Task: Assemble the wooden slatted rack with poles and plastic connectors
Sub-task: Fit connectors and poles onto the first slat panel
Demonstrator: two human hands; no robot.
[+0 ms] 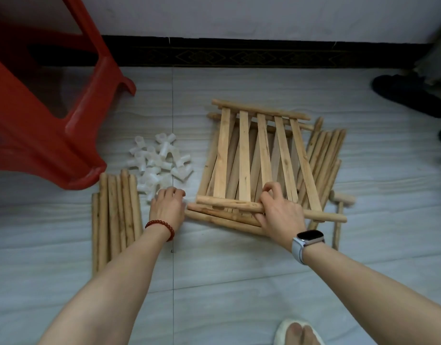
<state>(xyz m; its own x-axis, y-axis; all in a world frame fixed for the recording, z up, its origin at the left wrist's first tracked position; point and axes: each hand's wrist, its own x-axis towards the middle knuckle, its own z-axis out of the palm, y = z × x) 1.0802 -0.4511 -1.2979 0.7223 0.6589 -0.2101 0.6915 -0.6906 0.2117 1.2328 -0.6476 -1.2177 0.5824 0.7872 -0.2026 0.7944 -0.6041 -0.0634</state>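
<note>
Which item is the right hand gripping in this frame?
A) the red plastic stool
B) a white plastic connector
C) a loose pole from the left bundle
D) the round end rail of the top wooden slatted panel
D: the right hand curls round the round end rail of the top wooden slatted panel; the left hand is at the white plastic connectors.

No readable text, label or number appears.
</note>
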